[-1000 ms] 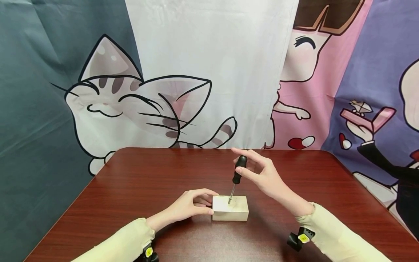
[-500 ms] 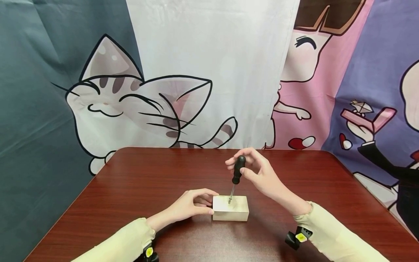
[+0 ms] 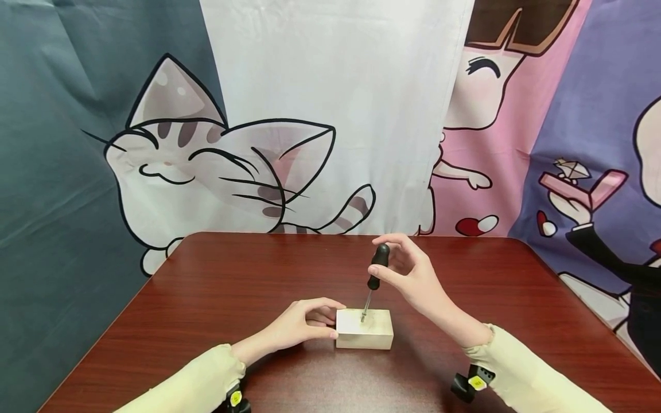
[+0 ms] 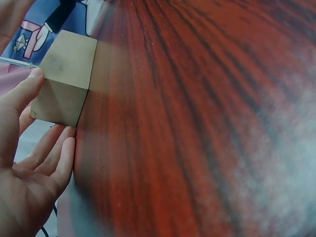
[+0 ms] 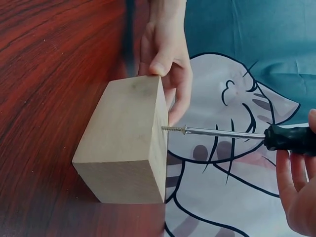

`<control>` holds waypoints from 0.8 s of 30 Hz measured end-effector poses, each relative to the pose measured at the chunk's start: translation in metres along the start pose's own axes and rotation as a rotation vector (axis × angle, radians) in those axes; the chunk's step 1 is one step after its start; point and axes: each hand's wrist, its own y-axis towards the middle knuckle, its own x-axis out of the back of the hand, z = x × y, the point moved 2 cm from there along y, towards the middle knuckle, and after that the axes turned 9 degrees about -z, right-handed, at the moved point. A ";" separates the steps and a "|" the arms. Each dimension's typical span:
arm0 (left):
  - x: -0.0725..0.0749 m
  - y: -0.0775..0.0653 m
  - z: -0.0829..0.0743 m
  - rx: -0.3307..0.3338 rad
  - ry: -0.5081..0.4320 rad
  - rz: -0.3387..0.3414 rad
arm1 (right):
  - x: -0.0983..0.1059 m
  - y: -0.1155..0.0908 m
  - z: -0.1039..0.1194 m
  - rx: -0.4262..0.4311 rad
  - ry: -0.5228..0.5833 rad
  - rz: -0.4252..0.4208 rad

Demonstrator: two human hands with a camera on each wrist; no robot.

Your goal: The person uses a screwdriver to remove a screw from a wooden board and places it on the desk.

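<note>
Head view, block: the pale wooden block (image 3: 364, 339) lies flat on the reddish-brown desk (image 3: 248, 264), before a cartoon-printed cloth backdrop (image 3: 335, 69).
Head view, left hand: the left hand (image 3: 304, 320) holds the block's left end, its grip only as wide as the block, thumb at the near edge and fingers at the far one; probably this steadies it and leaves the top face free.
Head view, right hand: the right hand (image 3: 415, 278) has a loose grip round the black handle of a screwdriver (image 3: 380, 258), which leans slightly; holding it high on the handle likely eases turning.
Head view, labels: yellow labels (image 3: 477, 382) on the wrist cameras (image 3: 463, 388) are too small to read; I see no brand.
Left wrist view, thumb: it presses by the block's edge, near the screw, which is partly hidden.
Right wrist view, screw: the screw (image 5: 173, 129) stands out from the block's top face, much of its thread bare, the driver tip at its head; shaft and screw nearly line up, presumably to keep the tip seated. Depth cannot be told.
Right wrist view, writing: none legible on block or handle.
</note>
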 end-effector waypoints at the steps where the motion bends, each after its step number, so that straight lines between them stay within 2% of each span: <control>1: 0.000 0.000 0.000 -0.002 -0.002 0.000 | 0.001 0.000 0.000 -0.002 0.002 -0.004; 5: 0.000 0.000 0.000 -0.006 -0.004 0.000 | 0.002 -0.001 0.001 0.003 0.012 -0.015; 9: 0.000 0.000 0.000 -0.001 -0.001 0.000 | 0.004 0.000 0.002 0.019 -0.007 0.009; 13: 0.000 0.000 0.000 0.000 -0.002 0.000 | 0.004 0.001 0.004 0.033 0.004 0.060; 20: 0.000 0.000 0.000 -0.016 -0.011 0.003 | 0.002 0.002 0.006 0.067 0.103 0.183; 24: 0.000 0.000 0.001 -0.014 -0.012 -0.002 | 0.001 0.003 0.005 0.069 0.131 0.199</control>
